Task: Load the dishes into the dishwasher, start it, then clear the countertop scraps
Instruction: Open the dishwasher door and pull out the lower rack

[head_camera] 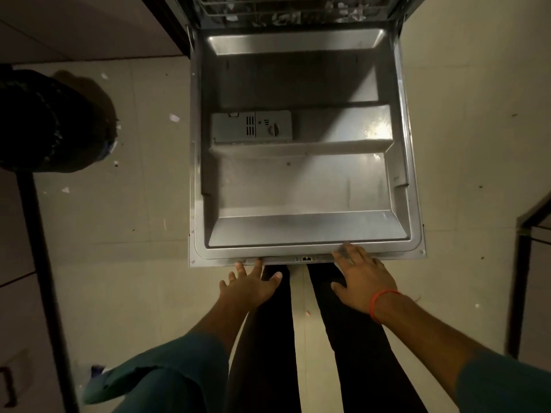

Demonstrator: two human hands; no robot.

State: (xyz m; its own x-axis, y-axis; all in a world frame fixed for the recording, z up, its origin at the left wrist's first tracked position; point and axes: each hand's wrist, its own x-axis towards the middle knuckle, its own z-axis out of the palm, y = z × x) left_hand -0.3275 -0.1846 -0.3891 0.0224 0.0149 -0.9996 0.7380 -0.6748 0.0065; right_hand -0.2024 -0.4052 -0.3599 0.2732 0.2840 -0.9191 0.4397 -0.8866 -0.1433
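Note:
The dishwasher door [304, 186] lies folded down flat in front of me, its steel inner face up, with a grey detergent dispenser [252, 126] on its left half. At the top of the view the lower rack [292, 10] holds several dishes inside the tub. My left hand [250, 286] is spread with straight fingers, fingertips at the door's near edge. My right hand [362, 277] lies flat with its fingers on the same edge, further right; an orange band circles that wrist. Neither hand holds anything.
A dark round bin [47, 120] stands on the tiled floor at the left, with small white scraps [174, 117] scattered near it. Cabinet fronts [18, 263] run along the left edge. A dark frame [527, 263] stands at the right. My legs are below the door.

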